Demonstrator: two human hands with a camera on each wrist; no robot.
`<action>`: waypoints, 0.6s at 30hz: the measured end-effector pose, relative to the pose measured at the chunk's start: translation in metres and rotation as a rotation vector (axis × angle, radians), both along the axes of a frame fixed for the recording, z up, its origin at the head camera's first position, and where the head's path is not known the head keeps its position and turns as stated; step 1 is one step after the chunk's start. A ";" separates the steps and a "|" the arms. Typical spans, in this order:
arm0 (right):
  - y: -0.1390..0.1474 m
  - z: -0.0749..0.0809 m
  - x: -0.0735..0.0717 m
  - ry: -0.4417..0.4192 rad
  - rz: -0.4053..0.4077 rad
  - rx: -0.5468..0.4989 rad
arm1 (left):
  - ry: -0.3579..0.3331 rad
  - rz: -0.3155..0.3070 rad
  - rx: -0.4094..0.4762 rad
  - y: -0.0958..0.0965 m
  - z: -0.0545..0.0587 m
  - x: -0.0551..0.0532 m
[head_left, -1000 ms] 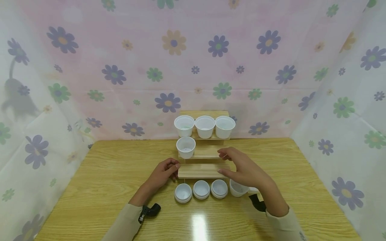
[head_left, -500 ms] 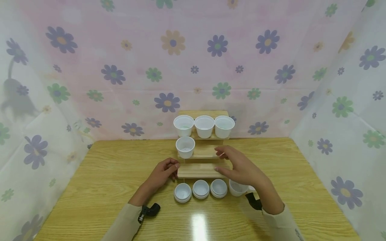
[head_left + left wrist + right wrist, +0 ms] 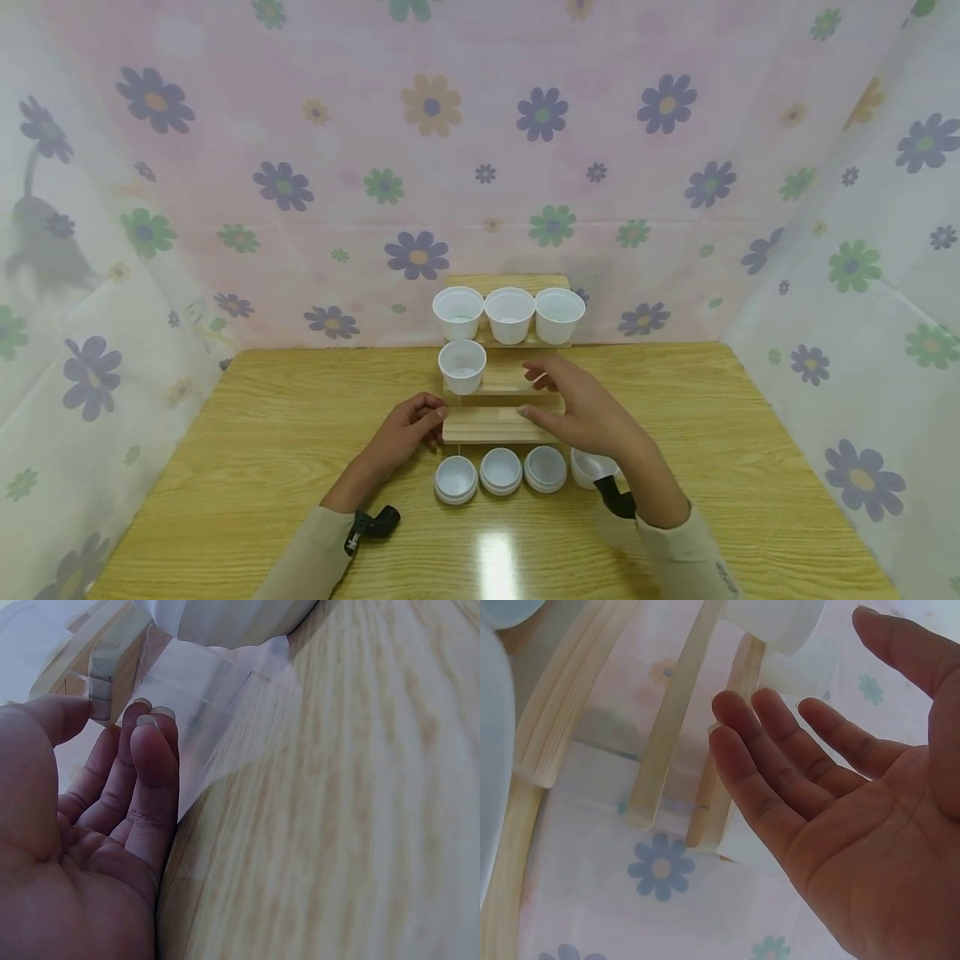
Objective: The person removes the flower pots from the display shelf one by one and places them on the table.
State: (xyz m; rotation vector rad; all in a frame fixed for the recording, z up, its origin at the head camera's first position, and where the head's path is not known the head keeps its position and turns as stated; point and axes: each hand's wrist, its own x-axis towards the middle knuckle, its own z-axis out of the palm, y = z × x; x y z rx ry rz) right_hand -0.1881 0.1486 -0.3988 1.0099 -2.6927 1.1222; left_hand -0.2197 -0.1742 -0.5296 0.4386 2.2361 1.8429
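Note:
A tiered wooden stand (image 3: 480, 427) with clear side panels stands at the table's middle. My left hand (image 3: 405, 429) is at the left end of its lowest step; in the left wrist view the thumb touches the step's wooden end (image 3: 112, 671), fingers curled beside it. Over the right part of the lower steps hovers my right hand (image 3: 588, 408), fingers loosely bent, nothing held, as the right wrist view of the palm (image 3: 877, 847) also shows. Three white plastic cups, one being the middle cup (image 3: 510, 317), fill the top step. Another white cup (image 3: 462, 367) sits at the second step's left.
In front of the stand, on the wooden table (image 3: 262, 467), stand three small white round containers, such as the left one (image 3: 455, 479). A wider whitish cup (image 3: 588, 469) at their right is partly behind my right wrist. A flowered cloth (image 3: 480, 175) hangs behind.
My right hand has drifted left across the lower steps, its wrist now covering more of the cup at the right. The left hand and the cups have stayed put.

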 end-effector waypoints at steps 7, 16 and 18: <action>-0.010 0.001 -0.002 -0.003 -0.022 -0.043 | 0.000 -0.001 -0.002 0.000 0.000 0.000; -0.021 0.003 -0.003 0.038 -0.072 -0.052 | 0.002 -0.001 0.003 0.000 0.001 0.000; -0.023 0.004 -0.003 0.047 -0.077 -0.053 | 0.003 -0.001 0.003 0.000 0.001 0.000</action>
